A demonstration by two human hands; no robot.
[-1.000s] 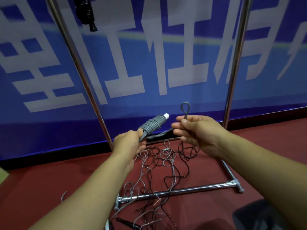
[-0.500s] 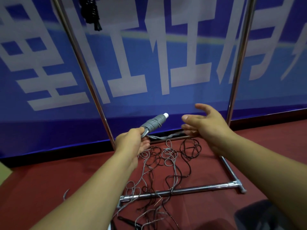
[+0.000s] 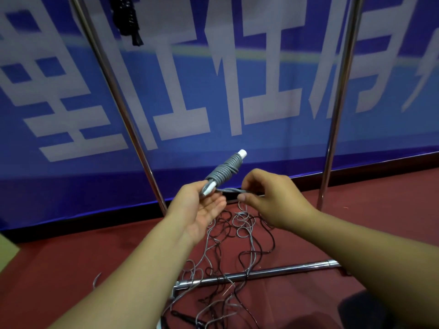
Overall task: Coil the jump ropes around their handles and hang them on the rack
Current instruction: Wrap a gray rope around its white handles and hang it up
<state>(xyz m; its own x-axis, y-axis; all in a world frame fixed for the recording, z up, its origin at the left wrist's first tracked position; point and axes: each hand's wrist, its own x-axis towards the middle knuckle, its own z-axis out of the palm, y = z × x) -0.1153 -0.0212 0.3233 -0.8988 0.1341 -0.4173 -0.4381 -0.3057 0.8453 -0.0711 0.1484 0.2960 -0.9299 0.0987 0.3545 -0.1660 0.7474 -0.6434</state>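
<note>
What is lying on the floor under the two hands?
A tangle of loose grey and black jump ropes lies on the red floor, crossing the rack's base bar. The forearms cover part of the tangle, so its full spread and any handles cannot be seen.

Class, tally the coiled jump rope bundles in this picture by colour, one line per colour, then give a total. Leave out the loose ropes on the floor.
Grey coiled bundle, held in the left hand: 1
Black coiled bundle, hanging at the top of the rack: 1
Total: 2
</note>
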